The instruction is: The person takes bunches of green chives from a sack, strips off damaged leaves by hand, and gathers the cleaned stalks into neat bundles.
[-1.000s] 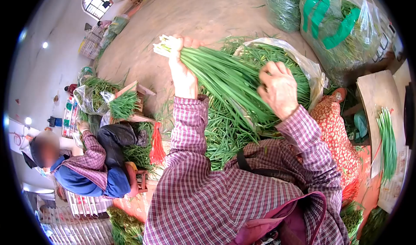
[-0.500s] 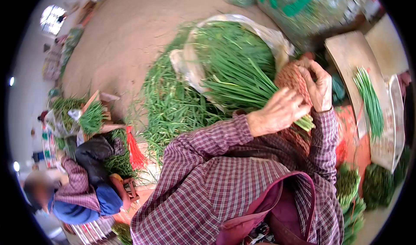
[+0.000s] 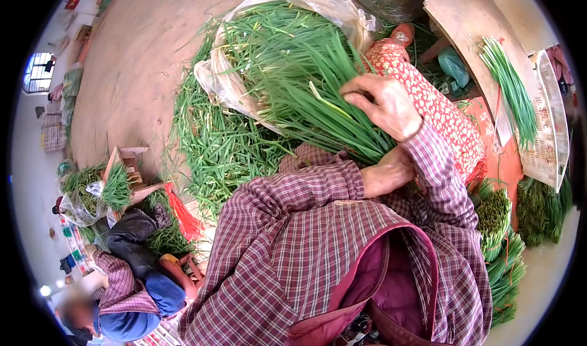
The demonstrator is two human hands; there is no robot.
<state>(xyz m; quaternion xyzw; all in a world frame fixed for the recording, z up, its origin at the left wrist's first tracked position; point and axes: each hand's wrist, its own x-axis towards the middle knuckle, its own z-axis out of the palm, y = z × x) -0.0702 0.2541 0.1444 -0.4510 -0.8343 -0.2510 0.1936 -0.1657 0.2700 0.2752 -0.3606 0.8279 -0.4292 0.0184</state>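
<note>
A bunch of long green chives [image 3: 345,123] lies across my lap, its leaves fanned toward the upper left. My left hand [image 3: 391,172] is closed round the stem end, partly hidden under my right forearm. Over the leaves, my right hand [image 3: 385,101] is bent with thumb and fingers pinched at the leaves' edge. A yellowed leaf [image 3: 330,101] stands out near those fingertips. Beyond the bunch, a clear plastic sheet [image 3: 214,80] is heaped with loose chives [image 3: 269,40], and more cut leaves [image 3: 226,150] lie on the floor beside it.
To the right, a tied bundle of chives [image 3: 510,89] lies on a board [image 3: 458,16] beside newspaper [image 3: 550,126]. Several bundles [image 3: 501,266] stand by my right side. At left sits another person [image 3: 128,285], near red ties [image 3: 183,214] and a wooden crate [image 3: 131,162].
My right hand has moved from my patterned knee to the chive leaves. My left hand has drawn back toward my lap with the stems, and the bunch is now spread wider.
</note>
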